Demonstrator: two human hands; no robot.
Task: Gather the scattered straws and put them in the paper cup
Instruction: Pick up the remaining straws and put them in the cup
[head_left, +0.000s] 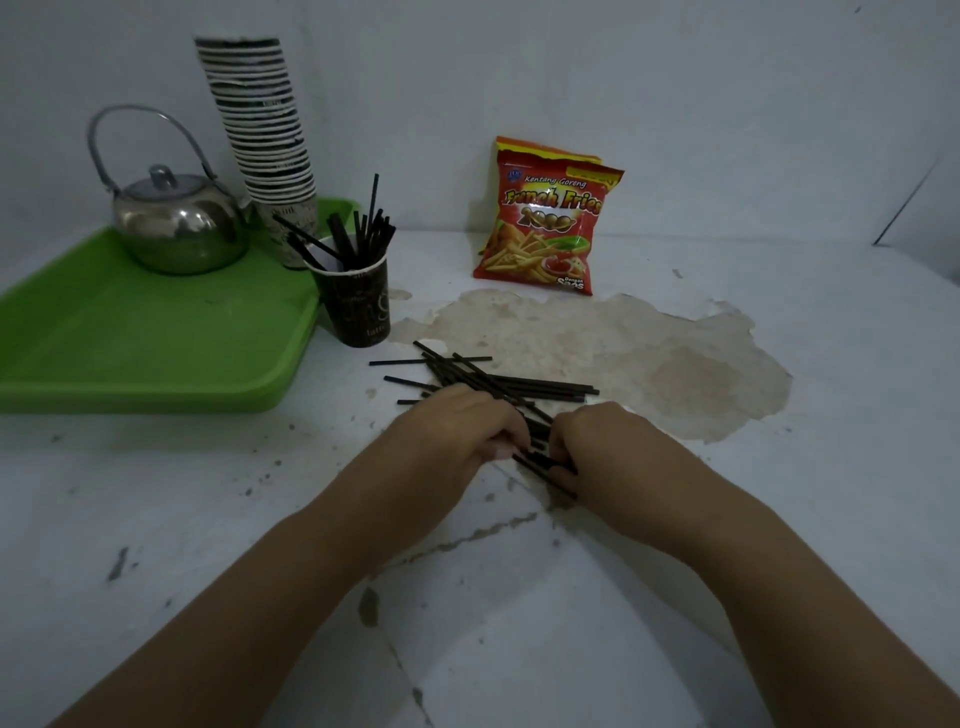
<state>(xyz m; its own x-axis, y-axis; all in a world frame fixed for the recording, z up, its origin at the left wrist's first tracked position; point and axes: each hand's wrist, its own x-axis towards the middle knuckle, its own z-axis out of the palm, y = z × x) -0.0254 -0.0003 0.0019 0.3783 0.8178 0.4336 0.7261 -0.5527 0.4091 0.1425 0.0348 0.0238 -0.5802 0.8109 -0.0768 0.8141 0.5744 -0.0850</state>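
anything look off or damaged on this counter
Yes. The counter's white coating has peeled away in a large brownish patch in front of the snack bag, with cracks running toward the camera. Black straws lie crisscrossed on it, and the ones in the paper cup lean unevenly.

The straws (540, 387) just beyond the fingers (511, 441) looked like thin matt dark plastic. Under the fingers, the surface (208, 509) was pale, painted and rough, its coat flaked away to a bare brownish patch (623, 364) past the fingertips. Farther off to the left, the cup (358, 306) was dull printed paper, like the stack of cups (265, 130) behind it. The tray (130, 353) was smooth green plastic with a faint sheen, the kettle (176, 218) polished, mirror-like metal. The snack bag (545, 228) was glossy foil-like film.
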